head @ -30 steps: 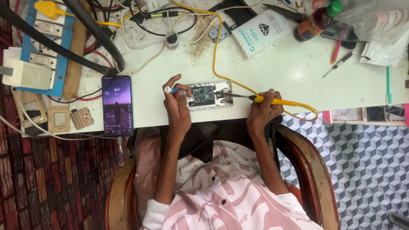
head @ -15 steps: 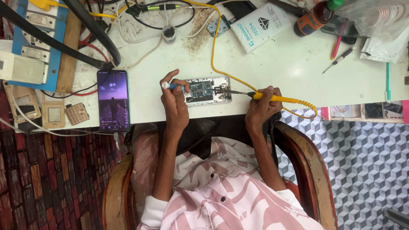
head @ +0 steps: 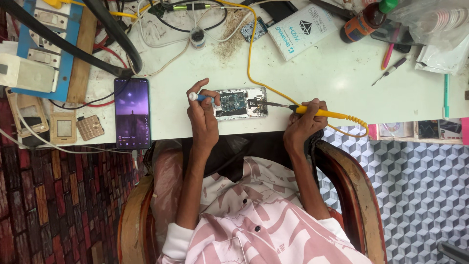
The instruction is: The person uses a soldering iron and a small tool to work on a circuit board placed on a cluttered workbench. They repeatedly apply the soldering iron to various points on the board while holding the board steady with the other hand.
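An opened phone (head: 241, 103) with its circuit board bare lies on the white bench near the front edge. My left hand (head: 202, 115) grips a small blue-and-white tool (head: 199, 98) whose end rests at the phone's left side. My right hand (head: 305, 122) holds a yellow-handled soldering iron (head: 320, 113), and its metal tip touches the board's right part. A yellow cord (head: 251, 54) runs from the iron up across the bench.
A lit phone (head: 132, 113) lies at the left, beside small loose parts (head: 90, 127). Black cables and a blue switch board (head: 53, 46) fill the back left. A white box (head: 302, 30), a bottle (head: 366, 20), screwdrivers (head: 389, 73) and plastic bags (head: 439, 29) sit at the back right.
The view has shifted slightly between frames. Both hands stay on the opened phone, with the iron's tip still at the board.
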The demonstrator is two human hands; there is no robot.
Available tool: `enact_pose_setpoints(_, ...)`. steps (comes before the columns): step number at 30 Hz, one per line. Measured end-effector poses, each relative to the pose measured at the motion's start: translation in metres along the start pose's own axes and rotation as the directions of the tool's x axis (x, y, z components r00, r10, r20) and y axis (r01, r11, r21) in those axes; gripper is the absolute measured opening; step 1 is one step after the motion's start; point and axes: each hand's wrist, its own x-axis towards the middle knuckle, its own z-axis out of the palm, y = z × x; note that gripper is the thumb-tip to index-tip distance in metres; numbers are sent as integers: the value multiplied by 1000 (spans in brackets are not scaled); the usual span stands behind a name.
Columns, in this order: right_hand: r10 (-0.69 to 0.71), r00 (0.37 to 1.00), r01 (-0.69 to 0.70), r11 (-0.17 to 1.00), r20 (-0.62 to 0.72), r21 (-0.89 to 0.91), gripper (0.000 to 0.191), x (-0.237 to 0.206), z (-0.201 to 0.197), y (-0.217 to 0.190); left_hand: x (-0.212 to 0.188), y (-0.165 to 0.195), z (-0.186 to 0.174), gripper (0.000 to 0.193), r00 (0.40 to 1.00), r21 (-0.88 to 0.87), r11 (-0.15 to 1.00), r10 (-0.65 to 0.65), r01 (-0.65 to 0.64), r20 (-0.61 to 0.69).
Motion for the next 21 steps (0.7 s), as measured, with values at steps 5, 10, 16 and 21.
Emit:
enact_pose_setpoints(5, 38, 999, -38, 999, -8, -13, 34, 1, 0, 2, -1, 0, -1, 46, 1000, -13, 1000, 10, -10, 3)
enact_pose_setpoints(10, 53, 998, -54, 998, -22, -42, 34, 1, 0, 2, 0, 2, -1, 46, 1000, 5, 1000, -9, 9, -1)
enact_pose_setpoints(16, 33, 999, -34, 999, -14, -36, 33, 1, 0, 4, 1, 3, -2, 46, 1000, -1, 1000, -17, 17, 6)
enact_pose_setpoints(21, 18, 1000, -17, 998, 12, -63, 34, 0, -1, 4, 0, 2, -1, 45, 1000, 4, 1000, -24, 24, 4)
